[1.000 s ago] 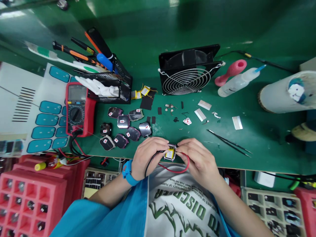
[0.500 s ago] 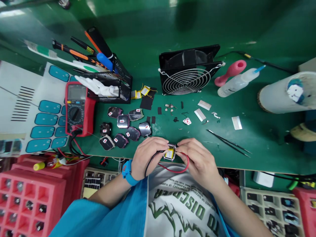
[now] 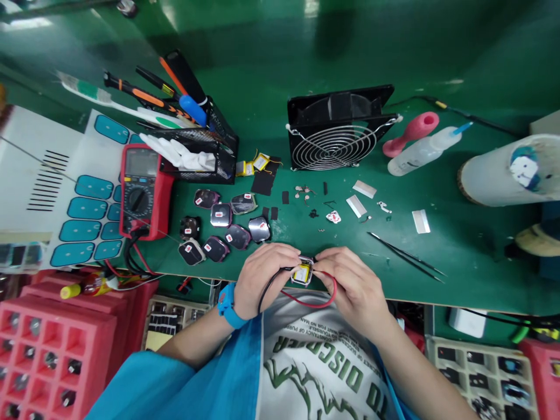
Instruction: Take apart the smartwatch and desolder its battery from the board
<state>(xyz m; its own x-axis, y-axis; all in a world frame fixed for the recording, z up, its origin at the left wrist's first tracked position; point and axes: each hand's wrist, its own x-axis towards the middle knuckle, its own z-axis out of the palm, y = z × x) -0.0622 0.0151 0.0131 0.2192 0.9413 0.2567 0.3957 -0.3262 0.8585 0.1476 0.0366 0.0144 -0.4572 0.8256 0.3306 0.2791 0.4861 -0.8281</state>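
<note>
At the bench's front edge, an opened smartwatch case [image 3: 301, 281] shows a yellow battery [image 3: 301, 273] inside. My left hand [image 3: 268, 273] is closed beside it, gripping the black test probe, whose black lead [image 3: 265, 291] curves down over the wrist. From the other side my right hand [image 3: 350, 279] closes on the red test probe; its red lead [image 3: 321, 304] loops below the case. Both hands' fingertips meet the case's edges. Fingers mostly cover the probe tips, so their exact contact points cannot be made out. Several closed watch bodies [image 3: 221, 214] lie to the left.
A red multimeter [image 3: 139, 195] stands left, near a black mesh holder [image 3: 221, 149] of tools. Behind are a fan [image 3: 335, 140], a pink-handled tool [image 3: 411, 133] and a clear bottle [image 3: 420, 153]. Tweezers [image 3: 406, 256] and small parts lie right. Pink foam trays [image 3: 56, 338] sit below left.
The whole view has shifted slightly, with bench items appearing a little to the right and lower. Both hands keep their hold at the watch case.
</note>
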